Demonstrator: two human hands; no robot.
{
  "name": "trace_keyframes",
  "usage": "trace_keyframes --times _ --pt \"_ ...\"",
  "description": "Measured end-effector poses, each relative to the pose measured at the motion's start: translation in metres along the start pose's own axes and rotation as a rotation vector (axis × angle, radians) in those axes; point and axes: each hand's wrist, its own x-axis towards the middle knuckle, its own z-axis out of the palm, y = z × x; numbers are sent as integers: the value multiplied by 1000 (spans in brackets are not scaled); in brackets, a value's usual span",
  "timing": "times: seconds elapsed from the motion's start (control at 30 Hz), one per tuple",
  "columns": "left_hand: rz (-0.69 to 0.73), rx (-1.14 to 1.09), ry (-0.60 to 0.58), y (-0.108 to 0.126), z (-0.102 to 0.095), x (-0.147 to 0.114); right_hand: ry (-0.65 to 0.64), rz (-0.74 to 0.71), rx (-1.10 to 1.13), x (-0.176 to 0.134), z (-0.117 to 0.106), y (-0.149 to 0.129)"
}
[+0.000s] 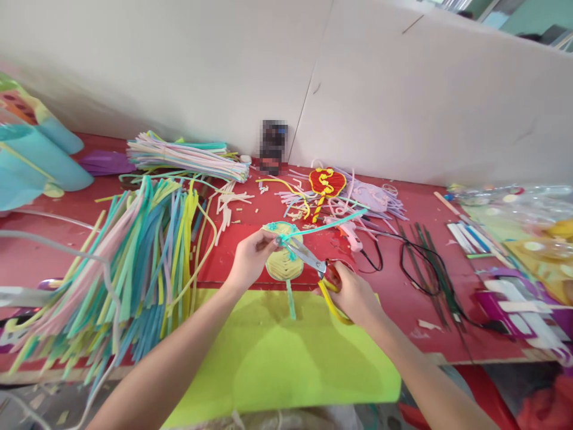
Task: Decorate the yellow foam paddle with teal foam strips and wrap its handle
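My left hand pinches a teal pipe cleaner near one end, and its long tail stretches off to the right. In my right hand are scissors with yellow and red handles. Their blades point left, reaching the teal pipe cleaner close to my left fingertips; whether they touch it I cannot tell. Below both hands lies a round pale-yellow fan made of pipe cleaners, with teal trim and a teal stem. My left fingers and the blades hide part of its top.
Left stands a big heap of coloured pipe cleaners, with another bundle behind. A red fan, a pink glue gun and its black cord lie to the right. A yellow-green sheet covers the front edge.
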Motion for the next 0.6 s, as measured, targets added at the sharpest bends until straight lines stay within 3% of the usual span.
trace_keyframes --times 0.6 --pt "-74 -64 -100 -7 -2 2 221 -118 -255 0 1 14"
